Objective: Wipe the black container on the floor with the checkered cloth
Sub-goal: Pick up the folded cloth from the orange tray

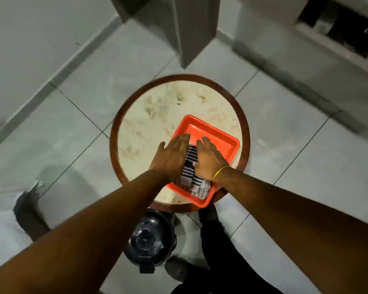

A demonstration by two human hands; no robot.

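Observation:
A folded checkered cloth [191,166], dark with white stripes, lies in an orange tray [221,136] on a round table. My left hand [172,158] rests flat on the cloth's left side, fingers stretched out. My right hand [208,160], a yellow band at its wrist, lies flat on the cloth's right side. Neither hand grips the cloth. The black container [149,238], round with a handle, stands on the floor below the table's near edge, between my forearms.
The round table [157,107] has a pale marbled top and a dark brown rim. Grey tiled floor [72,115] surrounds it. My dark trouser leg and shoe [212,242] are right of the container. A wall corner [189,35] stands behind the table.

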